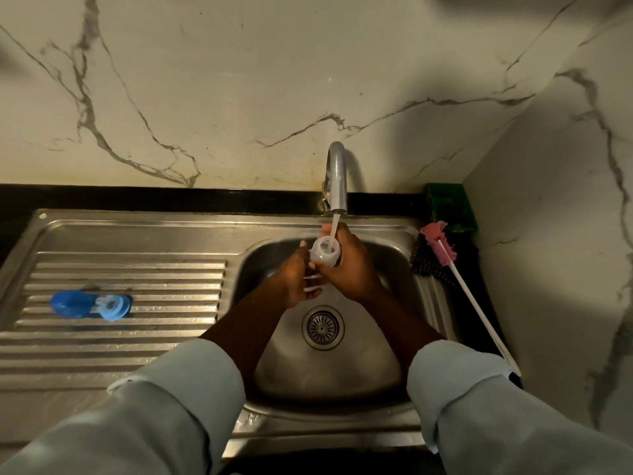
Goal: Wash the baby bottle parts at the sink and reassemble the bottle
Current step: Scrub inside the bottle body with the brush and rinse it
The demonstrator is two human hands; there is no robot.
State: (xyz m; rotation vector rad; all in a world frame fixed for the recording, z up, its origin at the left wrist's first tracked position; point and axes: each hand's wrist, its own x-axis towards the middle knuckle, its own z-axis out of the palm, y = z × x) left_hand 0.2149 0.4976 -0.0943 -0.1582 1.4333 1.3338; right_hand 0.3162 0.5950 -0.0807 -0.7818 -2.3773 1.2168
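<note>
I am holding the clear plastic baby bottle (324,252) under the curved steel tap (336,180), right hand (349,269) fingers wrapping it, left hand (298,279) steadying loosely beside it; wet plastic is risking a slip toward the drain (323,326), and the blue cap and collar (91,305), sitting far left of the tap, are risking a roll

Blue cap (70,304), pink brush head (438,242), grey-veined marble wall (205,97) — green box (450,207), perhaps.

- The clear plastic baby bottle (323,253) is mostly covered by the right hand (349,265) gripping it.
- The left hand (298,279) hides its fingertips behind the bottle.
- The blue plastic bottle cap (70,304) on the draining board looks smeared.
</note>
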